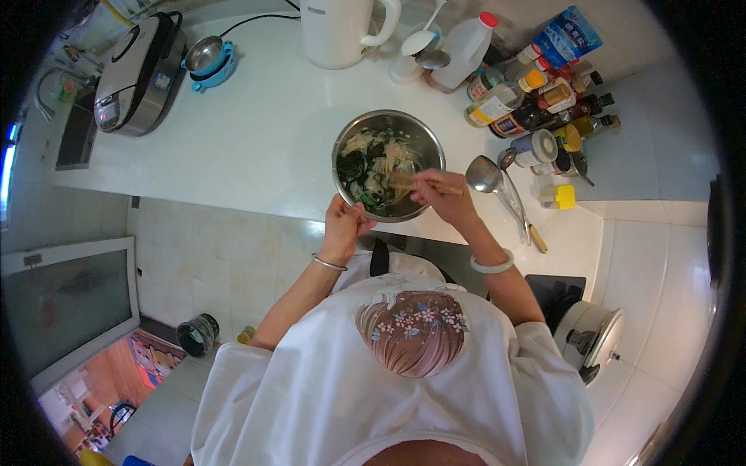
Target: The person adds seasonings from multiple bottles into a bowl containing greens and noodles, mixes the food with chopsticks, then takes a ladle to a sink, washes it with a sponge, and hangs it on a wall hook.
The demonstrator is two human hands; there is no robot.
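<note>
A round stainless steel mixing bowl (436, 140) rests at the front edge of the white counter. Inside it lies a mix of pale noodle-like strands and dark and bright green leafy pieces (373, 169). My left hand (345, 220) grips the bowl's near-left rim, thumb on top. In my right hand (444, 195) is a pair of wooden chopsticks (402, 182), held over the bowl's right side with the tips down among the strands. Part of the chopsticks is hidden by my fingers.
Right of the bowl lie a metal ladle (485, 175) and a slotted-looking utensil with a wooden handle (537, 239). Several seasoning bottles (495, 105) crowd the back right. A white electric kettle (332, 35) stands behind, a rice cooker (140, 76) far left, a lidded pot (588, 338) at lower right.
</note>
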